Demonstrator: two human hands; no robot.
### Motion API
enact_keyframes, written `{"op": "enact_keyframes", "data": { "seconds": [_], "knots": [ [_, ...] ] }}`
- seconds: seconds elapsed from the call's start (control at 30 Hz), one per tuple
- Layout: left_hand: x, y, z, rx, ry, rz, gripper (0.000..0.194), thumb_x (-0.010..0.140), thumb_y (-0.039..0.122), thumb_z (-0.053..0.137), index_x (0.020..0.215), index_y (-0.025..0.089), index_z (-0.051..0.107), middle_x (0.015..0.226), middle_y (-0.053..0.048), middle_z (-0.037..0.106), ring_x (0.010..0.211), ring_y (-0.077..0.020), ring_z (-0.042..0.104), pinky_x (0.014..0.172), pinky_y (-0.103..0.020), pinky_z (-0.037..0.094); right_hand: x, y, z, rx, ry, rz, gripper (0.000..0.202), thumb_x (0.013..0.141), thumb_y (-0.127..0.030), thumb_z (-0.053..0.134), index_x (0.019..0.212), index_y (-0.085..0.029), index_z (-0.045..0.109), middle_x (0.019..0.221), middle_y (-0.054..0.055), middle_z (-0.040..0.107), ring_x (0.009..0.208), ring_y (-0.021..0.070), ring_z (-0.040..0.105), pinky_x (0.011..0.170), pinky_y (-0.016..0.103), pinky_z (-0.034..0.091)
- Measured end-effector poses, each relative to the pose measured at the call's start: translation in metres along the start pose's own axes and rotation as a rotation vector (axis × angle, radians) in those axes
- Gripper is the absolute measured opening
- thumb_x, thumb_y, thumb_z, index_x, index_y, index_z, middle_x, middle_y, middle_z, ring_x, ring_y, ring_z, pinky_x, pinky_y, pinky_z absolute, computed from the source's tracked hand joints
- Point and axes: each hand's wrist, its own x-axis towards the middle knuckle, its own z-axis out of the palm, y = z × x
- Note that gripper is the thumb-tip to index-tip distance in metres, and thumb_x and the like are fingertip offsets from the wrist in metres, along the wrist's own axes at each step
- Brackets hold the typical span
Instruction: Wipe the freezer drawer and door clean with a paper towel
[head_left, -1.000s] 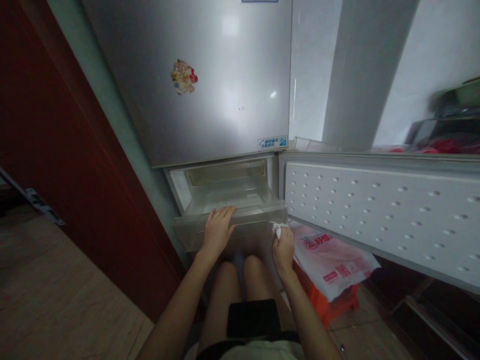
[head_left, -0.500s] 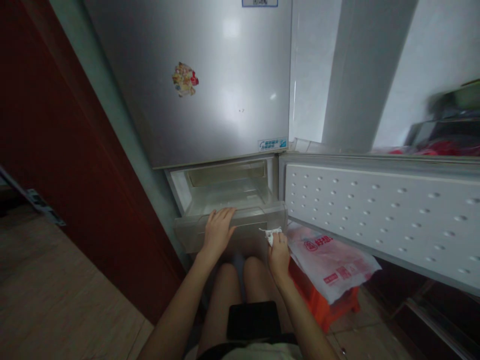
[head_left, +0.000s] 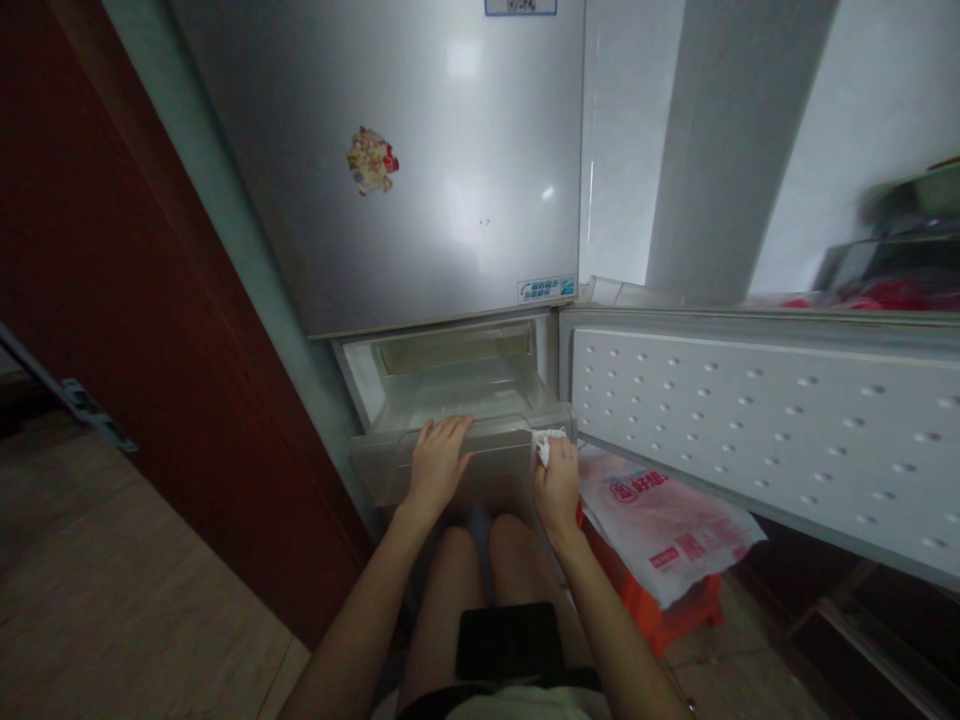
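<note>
A clear plastic freezer drawer (head_left: 495, 455) is pulled partway out of the fridge's lower compartment. My left hand (head_left: 439, 458) rests on its front, fingers hooked over the top rim and thumb apart on the front face, gripping it. In my right hand (head_left: 557, 485) is a crumpled white cloth (head_left: 549, 440), pinched against the right part of the drawer front, just below the rim. What I can see of the drawer's inside is bare translucent plastic.
The dimpled freezer door (head_left: 750, 420) stands swung out to the right. Below it, a white printed plastic bag (head_left: 667, 520) lies on an orange stool (head_left: 652, 620). A dark flat device (head_left: 510, 640) sits on my lap. A red-brown door (head_left: 150, 300) borders the left.
My right hand has moved up the drawer front with the cloth, towards the rim. The left hand has stayed where it was on the drawer.
</note>
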Motion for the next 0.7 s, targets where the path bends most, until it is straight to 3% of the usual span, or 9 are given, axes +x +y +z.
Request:
{"op": "enact_keyframes", "data": {
  "seconds": [0.4, 0.7],
  "knots": [
    [-0.001, -0.002, 0.002, 0.002, 0.015, 0.008, 0.049, 0.085, 0.015, 0.063, 0.132, 0.019, 0.051, 0.134, -0.009, 0.062, 0.125, -0.0242, 0.055, 0.112, -0.047, 0.035, -0.055, 0.03, 0.022, -0.027, -0.018, 0.023, 0.038, 0.081, -0.008, 0.034, 0.104, -0.018, 0.061, 0.104, 0.013, 0.062, 0.095, 0.0246, 0.052, 0.081, 0.038, 0.045],
    [0.001, 0.0, 0.001, 0.01, 0.006, -0.008, 0.049, 0.085, 0.015, 0.064, 0.132, 0.019, 0.051, 0.134, -0.009, 0.062, 0.125, -0.0243, 0.055, 0.113, -0.047, 0.034, -0.009, 0.003, 0.002, 0.001, -0.03, 0.005, 0.029, 0.085, -0.011, 0.034, 0.099, -0.016, 0.058, 0.102, 0.013, 0.058, 0.099, 0.0258, 0.048, 0.084, 0.038, 0.043]
  ]
}}
